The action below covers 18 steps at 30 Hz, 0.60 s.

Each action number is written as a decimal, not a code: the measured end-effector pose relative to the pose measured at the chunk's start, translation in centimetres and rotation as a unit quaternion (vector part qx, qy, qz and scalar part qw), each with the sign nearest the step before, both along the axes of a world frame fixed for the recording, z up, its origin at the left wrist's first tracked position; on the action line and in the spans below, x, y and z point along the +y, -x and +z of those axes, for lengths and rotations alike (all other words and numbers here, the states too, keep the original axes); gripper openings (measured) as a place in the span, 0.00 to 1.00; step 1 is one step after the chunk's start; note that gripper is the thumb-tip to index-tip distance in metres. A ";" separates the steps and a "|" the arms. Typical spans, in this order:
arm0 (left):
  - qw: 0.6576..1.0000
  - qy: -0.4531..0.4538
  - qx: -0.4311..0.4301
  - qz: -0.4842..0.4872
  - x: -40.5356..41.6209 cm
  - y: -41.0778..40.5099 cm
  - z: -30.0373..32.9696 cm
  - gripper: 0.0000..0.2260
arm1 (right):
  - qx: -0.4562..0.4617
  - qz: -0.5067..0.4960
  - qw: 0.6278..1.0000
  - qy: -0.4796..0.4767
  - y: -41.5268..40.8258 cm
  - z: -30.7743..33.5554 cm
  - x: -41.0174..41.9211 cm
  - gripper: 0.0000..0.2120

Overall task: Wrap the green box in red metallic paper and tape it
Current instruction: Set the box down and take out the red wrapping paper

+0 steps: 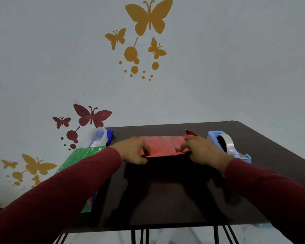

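Note:
A package covered in red metallic paper [163,145] lies at the middle of the dark table [165,194]. My left hand [132,150] grips its left end, fingers curled over the paper. At the right end, my right hand [201,149] pinches a fold, and a loose paper corner [189,133] sticks up behind the fingers. No green of the wrapped box shows through the paper. Just right of my right hand stands a light blue tape dispenser [227,147] holding a roll of clear tape.
A green box [77,159] lies at the table's left edge, partly under my left sleeve. Behind it sit a clear plastic container [97,136] and a blue lid [109,136]. Butterfly stickers dot the wall. The table's near edge shows thin black legs.

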<state>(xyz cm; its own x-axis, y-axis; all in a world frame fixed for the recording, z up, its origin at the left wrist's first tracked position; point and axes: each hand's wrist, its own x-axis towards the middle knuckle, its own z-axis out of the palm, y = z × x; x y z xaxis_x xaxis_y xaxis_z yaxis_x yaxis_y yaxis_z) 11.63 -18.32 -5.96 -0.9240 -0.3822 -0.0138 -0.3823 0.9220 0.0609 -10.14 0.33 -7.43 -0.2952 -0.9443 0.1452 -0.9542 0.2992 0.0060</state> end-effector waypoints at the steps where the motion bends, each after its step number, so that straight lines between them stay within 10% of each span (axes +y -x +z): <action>1: 0.999 -0.043 -0.019 0.018 0.0 0.2 -0.6 0.15 | -0.026 -0.008 0.999 -0.029 -0.2 -0.2 0.1 0.24; 6: 0.985 -0.145 0.011 0.093 -0.6 1.2 -1.7 0.25 | -0.088 -0.049 0.973 -0.208 -1.4 1.3 -0.1 0.24; 18: 0.958 -0.033 0.110 0.263 -7.7 6.2 -4.2 0.12 | -0.092 -0.083 0.991 -0.053 1.6 -2.2 -7.7 0.18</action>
<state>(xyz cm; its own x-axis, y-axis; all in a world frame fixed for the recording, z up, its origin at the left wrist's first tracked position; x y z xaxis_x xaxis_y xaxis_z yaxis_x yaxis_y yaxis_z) 5.43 -26.00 -10.11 -0.5877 -0.8002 0.1191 -0.7634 0.5973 0.2459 -11.76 -7.41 -9.58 -0.4593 -0.8880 -0.0222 -0.8801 0.4584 -0.1236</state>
